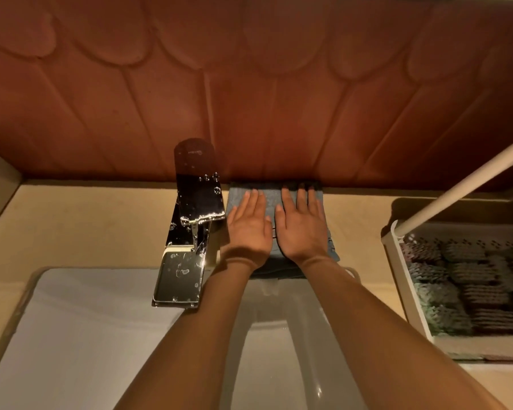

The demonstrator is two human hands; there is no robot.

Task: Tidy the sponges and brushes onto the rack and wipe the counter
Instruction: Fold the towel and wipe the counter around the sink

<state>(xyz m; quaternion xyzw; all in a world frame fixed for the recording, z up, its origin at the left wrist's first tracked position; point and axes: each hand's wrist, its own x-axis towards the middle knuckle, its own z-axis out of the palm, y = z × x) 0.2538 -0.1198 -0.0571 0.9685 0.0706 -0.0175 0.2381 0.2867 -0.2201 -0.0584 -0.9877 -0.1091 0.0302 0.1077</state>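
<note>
1. Cloth (274, 193): blue-grey, folded to a neat rectangle w/ straight edges. It lies flat on the beige counter (86, 226), just R of the tap (190, 226). Surface looks soft w/ a faint ribbed weave. Dim warm light makes the far end look darker.
2. Cloth position: far edge sits at the foot of the reddish-brown wall (249, 99). Near edge reaches the back rim of the white sink (86, 335), where stacked fold layers show as a darker band under the wrists.
3. Left hand (249, 229): palm down on the L half of the cloth, fingers straight & close together, pointing at the wall. Pressing flat, nothing gripped.
4. Right hand (302, 229): same pose on the R half, fingers straight & slightly spread, tips near the cloth's far edge. Flat, not gripping.
5. The hands lie side by side w/ a narrow strip of cloth showing btwn them. Both forearms reach in over the sink.
6. Rack (409, 291): white perforated tray on the counter at R, well apart from the cloth. A white pole (456, 187) rises diagonally from its back corner.
7. Sponges (471, 288): dark grey-green textured pads in rows inside the tray, packed touching each other. Blurry, so can't tell exact count or type.
8. Tap: chrome, square-bodied, w/ water drops on it. Its spout reaches over the sink.
</note>
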